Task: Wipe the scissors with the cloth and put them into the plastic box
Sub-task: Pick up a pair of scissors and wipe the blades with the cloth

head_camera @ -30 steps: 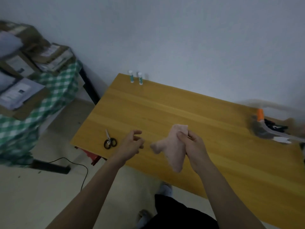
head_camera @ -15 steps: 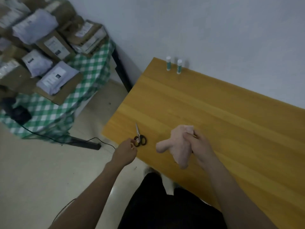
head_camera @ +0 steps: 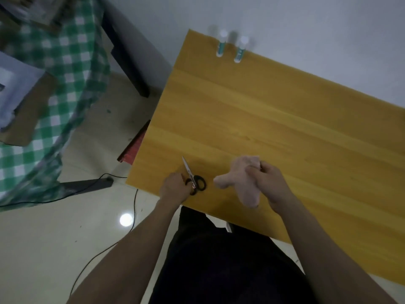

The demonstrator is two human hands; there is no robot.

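Small scissors (head_camera: 194, 180) with black handles lie near the front left corner of the wooden table (head_camera: 274, 119), blades pointing away and to the left. My left hand (head_camera: 174, 188) has reached them, and its curled fingertips pinch the left handle loop. Just to the right, my right hand (head_camera: 268, 183) holds a bunched pinkish cloth (head_camera: 240, 183) a little above the tabletop, its ends hanging down. The plastic box is out of view.
Two small white-capped tubes (head_camera: 221, 46) (head_camera: 240, 49) stand at the table's far left corner by the wall. On the left, a table under a green checked cloth (head_camera: 65, 69) carries parcels. A black cable (head_camera: 92, 257) runs across the floor.
The view swung left and down, so the box on the right is gone from sight. My left hand moved from beside the cloth out to the scissors' handles. The right hand kept the cloth.
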